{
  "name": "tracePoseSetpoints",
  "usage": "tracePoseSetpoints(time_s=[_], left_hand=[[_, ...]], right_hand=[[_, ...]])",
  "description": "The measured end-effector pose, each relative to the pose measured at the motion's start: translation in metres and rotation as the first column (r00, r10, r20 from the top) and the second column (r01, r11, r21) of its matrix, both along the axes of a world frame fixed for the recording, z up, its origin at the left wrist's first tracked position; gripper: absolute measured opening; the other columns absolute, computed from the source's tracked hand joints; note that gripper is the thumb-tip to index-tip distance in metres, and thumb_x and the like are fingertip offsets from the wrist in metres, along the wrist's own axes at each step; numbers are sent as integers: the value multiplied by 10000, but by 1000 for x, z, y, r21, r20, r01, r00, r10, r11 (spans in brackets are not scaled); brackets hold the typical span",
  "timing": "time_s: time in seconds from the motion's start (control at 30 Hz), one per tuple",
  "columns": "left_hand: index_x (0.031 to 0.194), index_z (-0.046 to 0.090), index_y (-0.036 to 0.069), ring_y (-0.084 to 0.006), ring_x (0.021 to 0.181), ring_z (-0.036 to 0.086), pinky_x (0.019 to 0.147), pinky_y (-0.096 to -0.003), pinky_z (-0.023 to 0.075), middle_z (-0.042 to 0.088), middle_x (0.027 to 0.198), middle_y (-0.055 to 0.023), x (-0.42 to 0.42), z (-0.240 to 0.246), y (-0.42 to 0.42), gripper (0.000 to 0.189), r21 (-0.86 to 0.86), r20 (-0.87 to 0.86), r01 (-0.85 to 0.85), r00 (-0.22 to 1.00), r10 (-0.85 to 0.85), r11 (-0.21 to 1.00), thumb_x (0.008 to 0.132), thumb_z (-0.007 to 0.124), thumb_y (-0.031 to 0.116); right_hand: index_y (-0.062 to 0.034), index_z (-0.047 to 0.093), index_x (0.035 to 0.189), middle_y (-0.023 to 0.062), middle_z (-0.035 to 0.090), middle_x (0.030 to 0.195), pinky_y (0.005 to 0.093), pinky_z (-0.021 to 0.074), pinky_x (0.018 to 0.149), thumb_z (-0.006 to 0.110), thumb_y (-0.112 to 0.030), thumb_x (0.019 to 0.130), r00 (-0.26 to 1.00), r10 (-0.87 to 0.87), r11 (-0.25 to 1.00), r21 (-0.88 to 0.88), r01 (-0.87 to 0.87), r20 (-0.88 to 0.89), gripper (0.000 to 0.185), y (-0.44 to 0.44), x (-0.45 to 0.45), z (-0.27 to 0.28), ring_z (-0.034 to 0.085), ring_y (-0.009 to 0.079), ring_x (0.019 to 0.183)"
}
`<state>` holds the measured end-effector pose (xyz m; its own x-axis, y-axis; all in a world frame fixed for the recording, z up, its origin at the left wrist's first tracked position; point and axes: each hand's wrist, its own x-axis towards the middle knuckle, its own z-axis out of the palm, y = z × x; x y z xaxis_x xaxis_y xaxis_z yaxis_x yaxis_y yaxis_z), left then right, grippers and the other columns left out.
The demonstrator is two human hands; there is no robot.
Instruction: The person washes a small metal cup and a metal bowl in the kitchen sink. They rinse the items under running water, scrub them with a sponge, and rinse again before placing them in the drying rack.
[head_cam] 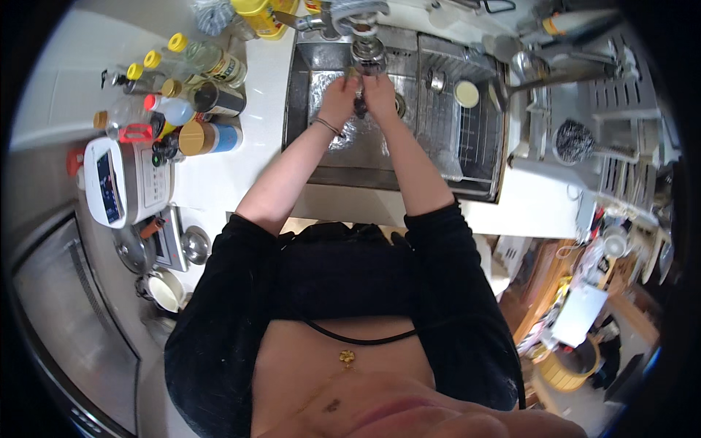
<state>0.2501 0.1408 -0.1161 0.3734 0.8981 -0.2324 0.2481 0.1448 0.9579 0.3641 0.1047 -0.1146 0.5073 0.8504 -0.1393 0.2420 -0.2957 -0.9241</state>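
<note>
Over the stainless steel sink [361, 148], my left hand [342, 96] and my right hand [379, 96] are close together beneath the faucet head [368, 53]. A small dark thing [360, 107] shows between them; its kind is unclear, and whether one or both hands grip it cannot be told. The fingertips are blurred and partly hidden under the faucet. Wet, shiny patches show on the sink floor. A thin bracelet is on my left wrist.
A wire drying rack [460, 131] with a round pale lid [466, 94] fills the sink's right side. Capped bottles and jars [211, 137] crowd the left counter, beside a white appliance [128, 183] with a phone on top. Utensils and a grey rack [619, 93] stand at right.
</note>
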Motion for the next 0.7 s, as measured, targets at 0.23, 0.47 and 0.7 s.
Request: tracePoseSetpoints(time_s=[0.23, 0.47, 0.7], left_hand=[[874, 609, 20, -136, 747, 579, 688, -263, 456, 631, 842, -51, -7, 1, 25, 237, -364, 240, -83, 954, 179, 928, 924, 480, 213], [1183, 459, 69, -140, 654, 584, 543, -273, 501, 590, 915, -40, 12, 3, 13, 522, -468, -51, 96, 989, -135, 879, 890, 415, 499], [1164, 445, 74, -153, 745, 620, 518, -256, 527, 589, 972, -71, 15, 30, 8, 340, -415, 215, 254, 960, -177, 874, 902, 487, 287]], right_hand=[[-28, 586, 1036, 66, 615, 937, 296, 460, 689, 600, -293, 855, 252, -227, 940, -145, 308, -941, 321, -22, 3, -10, 582, 189, 805], [-72, 645, 940, 80, 647, 753, 276, 459, 570, 697, -234, 766, 985, -51, 984, 158, 78, -168, 243, -56, 17, -1, 605, 194, 624], [-123, 544, 1151, 74, 577, 1142, 449, 294, 1007, 649, -237, 742, 722, 214, 902, 150, -404, 658, 438, -61, 3, 2, 447, 242, 1176]])
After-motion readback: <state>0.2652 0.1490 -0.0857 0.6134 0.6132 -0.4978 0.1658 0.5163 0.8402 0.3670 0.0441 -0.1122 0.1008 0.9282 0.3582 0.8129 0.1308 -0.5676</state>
